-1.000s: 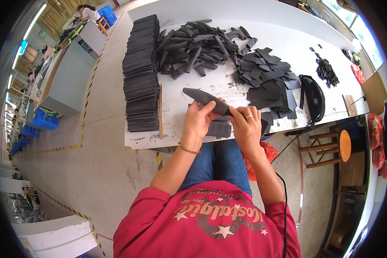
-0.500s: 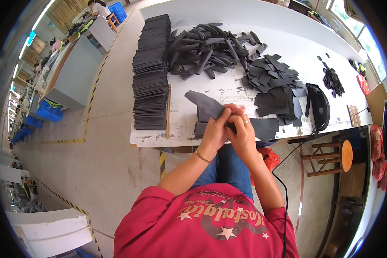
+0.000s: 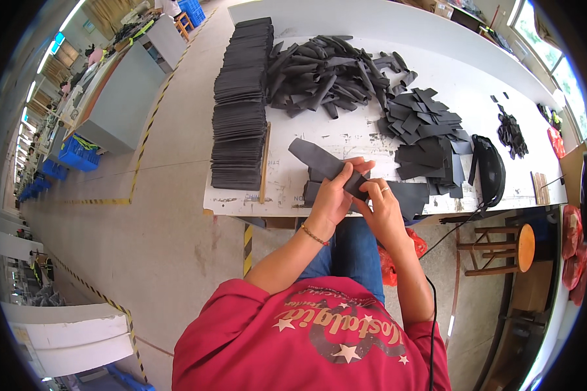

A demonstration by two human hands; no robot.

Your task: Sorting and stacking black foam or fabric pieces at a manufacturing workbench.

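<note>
A dark grey, flat strip of fabric-like material (image 3: pixel 316 158) is held over the front edge of the table, its far end slanting up to the left. My left hand (image 3: pixel 332 195) grips its middle, thumb on top and fingers beneath. At the near right end, my right hand (image 3: pixel 383 207) pinches the strip between thumb and fingers. Under both hands, more dark flat pieces (image 3: pixel 407 195) lie along the table edge, partly hidden by them.
A long stack of dark pieces (image 3: pixel 240 111) lines the white table's left side, beside a wooden strip (image 3: pixel 265 163). Behind are a heap of rolled pieces (image 3: pixel 326 72) and piles of flat ones (image 3: pixel 424 117). A black pouch-like object (image 3: pixel 487 171) lies right; a stool (image 3: pixel 526 247) stands below.
The strip now lies flatter and straighter between my hands, its right end showing more. My right fingers have shifted along that end. The whole view has shifted slightly.
</note>
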